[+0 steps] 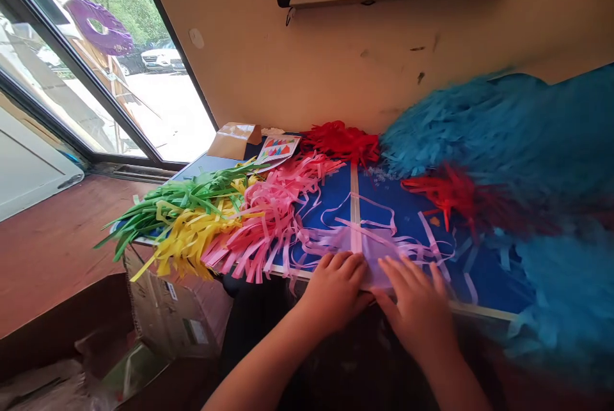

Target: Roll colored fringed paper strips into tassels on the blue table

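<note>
A sheet of purple tissue paper point(378, 251), cut into fringe strips at its left and right sides, lies at the near edge of the blue table point(417, 267). My left hand point(336, 286) has its fingers curled together on the left part of the sheet, its thumb at the near edge. My right hand point(415, 302) rests on the sheet's right part with fingers stretched out and apart, its thumb pointing toward the left thumb. Beneath my fingers the paper is hidden. Loose purple strips spread around both hands.
Pink point(273, 206), yellow point(196, 238) and green tassels point(182, 197) lie left, overhanging the edge. Red tassels point(340, 141) sit at the back. Large blue fringe piles point(480, 136) fill the right. A printed card point(277, 150) lies behind. A cardboard box point(167, 309) stands below left.
</note>
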### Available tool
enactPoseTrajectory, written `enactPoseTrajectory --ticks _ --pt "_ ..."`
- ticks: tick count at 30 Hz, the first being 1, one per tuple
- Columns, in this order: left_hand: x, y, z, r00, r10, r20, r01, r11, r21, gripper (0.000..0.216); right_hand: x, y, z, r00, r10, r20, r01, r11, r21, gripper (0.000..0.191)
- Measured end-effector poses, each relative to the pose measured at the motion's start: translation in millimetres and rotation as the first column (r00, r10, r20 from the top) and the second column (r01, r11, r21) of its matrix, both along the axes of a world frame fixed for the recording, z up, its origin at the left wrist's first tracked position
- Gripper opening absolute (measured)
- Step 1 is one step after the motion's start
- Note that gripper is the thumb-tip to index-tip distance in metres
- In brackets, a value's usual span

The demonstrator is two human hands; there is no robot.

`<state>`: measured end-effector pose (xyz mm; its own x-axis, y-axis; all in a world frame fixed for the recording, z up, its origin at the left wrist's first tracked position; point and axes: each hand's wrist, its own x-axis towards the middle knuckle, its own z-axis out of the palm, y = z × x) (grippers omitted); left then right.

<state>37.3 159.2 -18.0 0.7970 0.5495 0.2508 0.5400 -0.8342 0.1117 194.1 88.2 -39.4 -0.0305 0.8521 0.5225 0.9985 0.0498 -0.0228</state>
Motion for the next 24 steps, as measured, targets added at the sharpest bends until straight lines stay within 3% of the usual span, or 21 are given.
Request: enactPoseTrajectory --ticks 2,4,7,9,11,13,15,24 --pt "0 2 1.1 1.0 -0.007 0.003 0.007 1.0 -0.008 0.045 13 -2 -2.0 0.979 -0.203 -0.033 0.203 0.979 -0.002 0.05" --pt "0 3 0.8 1.0 -0.019 0.001 0.019 1.0 -0.009 0.046 28 -6 0.5 0.918 -0.39 -0.065 0.393 0.919 0.039 0.053" --pt "-1 4 -2.1 0.999 -0.034 0.015 0.034 0.999 -0.006 0.047 42 -14 12.4 0.86 -0.5 -0.097 0.509 0.83 0.228 0.053" --pt "-2 5 -4.2 0.999 -0.046 0.024 0.047 0.999 -0.006 0.048 40 -17 21.4 0.911 -0.406 -0.074 0.401 0.827 0.393 0.051" --pt "-2 6 -5.1 0.998 -0.056 0.033 0.056 0.998 -0.007 0.049 31 -16 26.1 0.986 -0.164 0.024 0.137 0.887 0.441 0.048" --pt "-3 6 -4.7 0.997 -0.062 0.046 0.063 0.998 -0.009 0.048 17 -12 25.0 0.993 0.093 0.073 -0.113 0.937 0.331 0.038" --pt "-3 7 -3.1 0.996 -0.068 0.057 0.069 0.998 -0.007 0.045 6 -6 20.1 0.969 0.246 0.03 -0.247 0.951 0.185 0.023" --pt "-10 7 8.4 0.991 -0.136 0.008 0.137 0.989 -0.048 0.02 25 -5 7.4 0.928 0.33 -0.17 -0.328 0.944 0.04 0.019"
